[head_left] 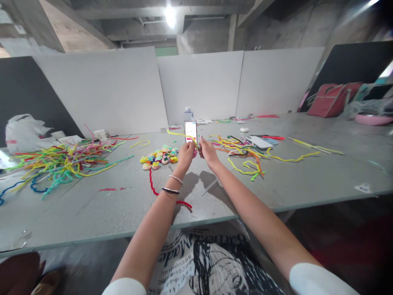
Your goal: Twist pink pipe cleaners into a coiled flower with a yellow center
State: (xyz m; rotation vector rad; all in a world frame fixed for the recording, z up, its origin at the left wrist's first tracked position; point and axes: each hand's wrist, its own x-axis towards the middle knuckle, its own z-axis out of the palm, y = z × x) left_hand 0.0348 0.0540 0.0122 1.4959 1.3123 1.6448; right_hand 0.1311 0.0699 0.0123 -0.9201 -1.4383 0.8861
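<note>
My left hand (186,155) and my right hand (207,150) are raised together over the grey table (123,213), fingertips almost touching. Both pinch a yellow fuzzy pipe cleaner (181,134) that trails up and to the left from my fingers. Just behind my hands a phone (190,132) stands upright with its screen lit. A cluster of small multicoloured pipe-cleaner flowers (159,157) lies on the table left of my left hand. A red pipe cleaner (153,186) curls on the table under my left wrist.
A big heap of mixed coloured pipe cleaners (61,162) lies at the left, a smaller yellow and orange tangle (242,153) at the right. A white plastic bag (23,131), a bottle (188,114), red bags (333,99) and white partition boards (199,86) stand behind.
</note>
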